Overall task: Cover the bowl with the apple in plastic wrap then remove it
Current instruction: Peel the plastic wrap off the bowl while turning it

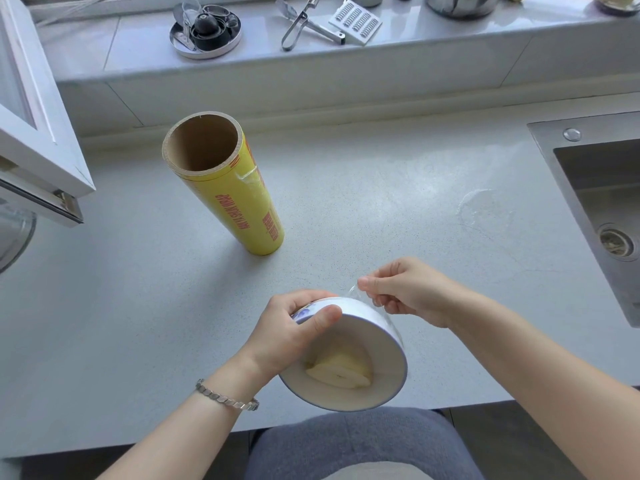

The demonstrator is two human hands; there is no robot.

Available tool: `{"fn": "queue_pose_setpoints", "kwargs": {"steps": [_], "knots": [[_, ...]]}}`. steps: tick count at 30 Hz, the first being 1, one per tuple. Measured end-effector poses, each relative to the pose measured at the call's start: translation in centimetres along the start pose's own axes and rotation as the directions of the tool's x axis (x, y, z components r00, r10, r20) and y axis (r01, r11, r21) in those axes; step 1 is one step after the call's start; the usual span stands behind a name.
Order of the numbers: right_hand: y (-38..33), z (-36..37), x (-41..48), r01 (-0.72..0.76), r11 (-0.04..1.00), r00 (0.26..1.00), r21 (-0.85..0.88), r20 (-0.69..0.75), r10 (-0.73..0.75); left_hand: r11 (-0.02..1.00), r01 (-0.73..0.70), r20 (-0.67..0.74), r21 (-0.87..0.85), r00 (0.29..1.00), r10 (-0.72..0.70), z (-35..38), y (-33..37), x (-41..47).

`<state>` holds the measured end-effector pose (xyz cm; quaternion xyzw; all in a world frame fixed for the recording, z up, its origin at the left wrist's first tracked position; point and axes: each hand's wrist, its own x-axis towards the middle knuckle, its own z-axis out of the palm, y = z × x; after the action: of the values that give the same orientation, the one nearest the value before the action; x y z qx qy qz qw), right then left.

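left hand [287, 327] has a full grip on the bowl [381, 341], tipped toward the person at the table [381, 202] edge with the apple [341, 370] inside, right hand [408, 292] pinching plastic wrap [353, 295] at the far rim, so a hard yank could probably dump the apple lol

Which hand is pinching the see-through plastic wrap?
The right hand pinches the clear plastic wrap at the rim; the left hand, with the metal bracelet, grips the white blue-rimmed bowl instead.

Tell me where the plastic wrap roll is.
Head view, left of centre: the yellow roll stands on end on the counter, beyond the left hand.
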<state>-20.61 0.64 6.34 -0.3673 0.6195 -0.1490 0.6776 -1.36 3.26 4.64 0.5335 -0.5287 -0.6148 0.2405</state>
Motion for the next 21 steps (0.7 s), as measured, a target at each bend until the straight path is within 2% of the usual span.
{"fn": "queue_pose_setpoints", "kwargs": {"steps": [5,10,14,16,19,21], "knots": [[0.4,1.0,0.4,-0.061,0.998,0.998,-0.008,0.003,0.061,0.997,-0.017,-0.015,-0.076,1.0,0.016,0.5,0.0,-0.1],[0.4,1.6,0.5,-0.017,0.996,1.0,-0.088,-0.01,0.016,0.995,-0.042,-0.037,-0.094,0.999,0.039,0.3,-0.1,-0.1],[1.2,1.6,0.5,0.013,0.997,1.0,0.07,0.005,-0.014,0.994,-0.058,-0.033,-0.091,0.998,0.055,0.0,-0.3,-0.2],[1.4,1.4,0.4,0.084,0.995,0.996,0.058,0.01,-0.085,0.995,-0.055,-0.025,-0.077,0.998,0.054,0.0,-0.4,-0.2],[1.3,0.8,0.0,0.298,0.953,0.952,-0.049,-0.057,-0.301,0.996,-0.042,-0.037,-0.084,0.999,0.039,0.2,-0.7,-0.2],[1.1,0.5,-0.7,0.421,0.907,0.904,0.007,-0.089,-0.418,0.994,-0.021,-0.065,-0.105,0.998,0.014,-0.1,-0.7,0.0]]}}
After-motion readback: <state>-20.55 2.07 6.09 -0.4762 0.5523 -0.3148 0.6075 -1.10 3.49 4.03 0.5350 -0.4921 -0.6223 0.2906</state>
